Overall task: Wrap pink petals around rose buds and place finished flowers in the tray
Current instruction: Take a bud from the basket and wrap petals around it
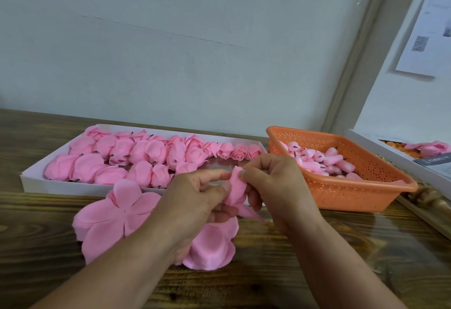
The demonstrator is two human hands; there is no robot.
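Observation:
Between my hands, above the wooden table, a pink rose bud with petals (237,189) is partly folded around it. My left hand (195,199) pinches it from the left, and my right hand (275,184) pinches its top edge from the right. Loose petals of the same piece (210,247) hang below my left wrist. A flat stack of pink petal sheets (114,216) lies on the table to the left. Behind it, the white tray (34,179) holds several finished pink flowers (136,157). The orange basket (353,191) on the right holds several bare buds (327,160).
The dark wooden table (317,260) runs to a pale wall behind the tray. At the far right lies a white box (380,147) with orange contents and one pink flower. A paper sheet (429,30) hangs on the wall at upper right.

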